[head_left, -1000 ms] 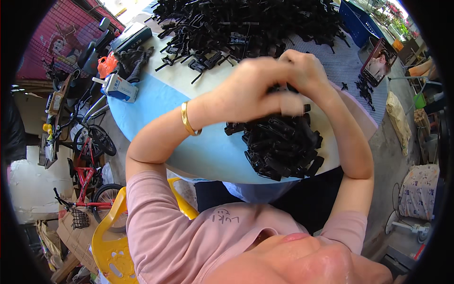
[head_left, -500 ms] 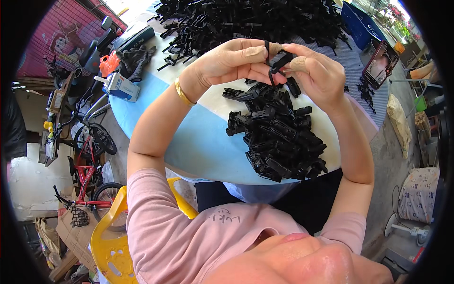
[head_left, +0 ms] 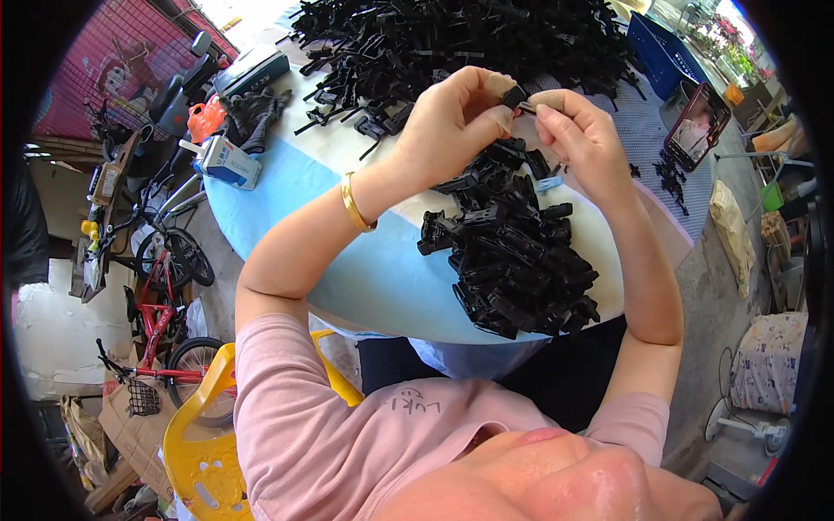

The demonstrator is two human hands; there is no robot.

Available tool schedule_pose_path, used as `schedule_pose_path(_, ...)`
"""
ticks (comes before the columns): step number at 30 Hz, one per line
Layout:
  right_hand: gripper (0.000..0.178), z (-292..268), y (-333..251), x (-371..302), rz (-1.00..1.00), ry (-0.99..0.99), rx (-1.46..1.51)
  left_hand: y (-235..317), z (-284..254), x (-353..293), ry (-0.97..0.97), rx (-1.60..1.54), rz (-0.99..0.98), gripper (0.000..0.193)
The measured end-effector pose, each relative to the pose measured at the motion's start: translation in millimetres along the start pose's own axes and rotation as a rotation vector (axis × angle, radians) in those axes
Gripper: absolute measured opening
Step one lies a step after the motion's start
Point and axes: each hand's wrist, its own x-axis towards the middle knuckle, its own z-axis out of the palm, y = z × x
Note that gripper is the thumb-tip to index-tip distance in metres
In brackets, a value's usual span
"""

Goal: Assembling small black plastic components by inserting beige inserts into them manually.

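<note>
Over the table my left hand [head_left: 460,122] is closed on a small black plastic part [head_left: 515,96], holding it between thumb and fingers. From the other side my right hand [head_left: 584,135] pinches a thin dark end of the same part. Tan tape wraps fingertips on both hands. Just below my hands lies a heap of black plastic parts [head_left: 521,252], close to the table's near edge. A far larger pile of black parts with thin strips [head_left: 460,43] spreads across the back. A small light-blue piece [head_left: 549,184] shows under my right hand.
At the left of the round table [head_left: 365,269] stand a blue-and-white carton [head_left: 228,162], dark gloves [head_left: 254,117] and an orange bag [head_left: 206,118]. To the right are a propped phone [head_left: 698,126] and a blue basket [head_left: 665,54]. A yellow chair [head_left: 201,434] is at my left.
My left hand has turned, its fingers curling round the part. My right fingers have drawn into a pinch at its end. The upright dark strip seen before no longer shows.
</note>
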Motion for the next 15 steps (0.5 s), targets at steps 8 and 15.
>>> schedule_pose_path(8, 0.015, 8.8, -4.1, -6.8, -0.124, 0.006, -0.229, 2.7, 7.8, -5.4, 0.128, 0.26, 0.181, 0.022)
schedule_pose_path(15, 0.016, 11.9, -8.6, -8.1, -0.076, 0.006, -0.216, 6.8, 7.9, -9.0, 0.113, 0.264, 0.182, 0.019)
